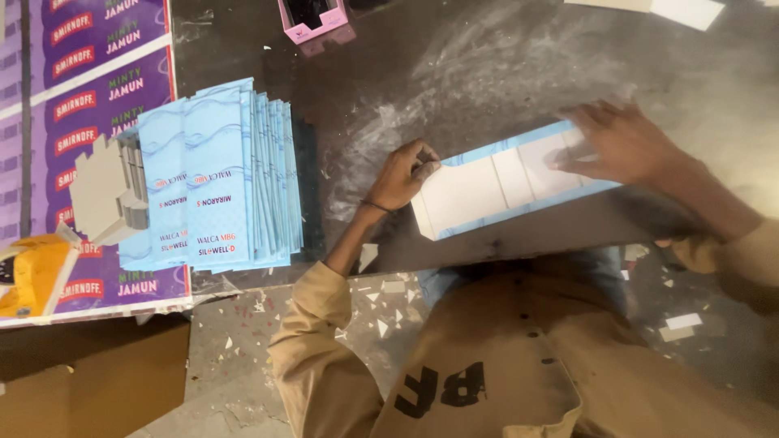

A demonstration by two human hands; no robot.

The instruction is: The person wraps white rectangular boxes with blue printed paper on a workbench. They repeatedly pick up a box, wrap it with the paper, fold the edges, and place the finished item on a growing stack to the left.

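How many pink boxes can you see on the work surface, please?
1: a pink box at the top edge, beyond the stack of blue cartons; it is partly cut off, so others may lie out of view.

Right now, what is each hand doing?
Left hand: curled, pressing the end of the flat carton blank.
Right hand: open, flat on the blank's other end.
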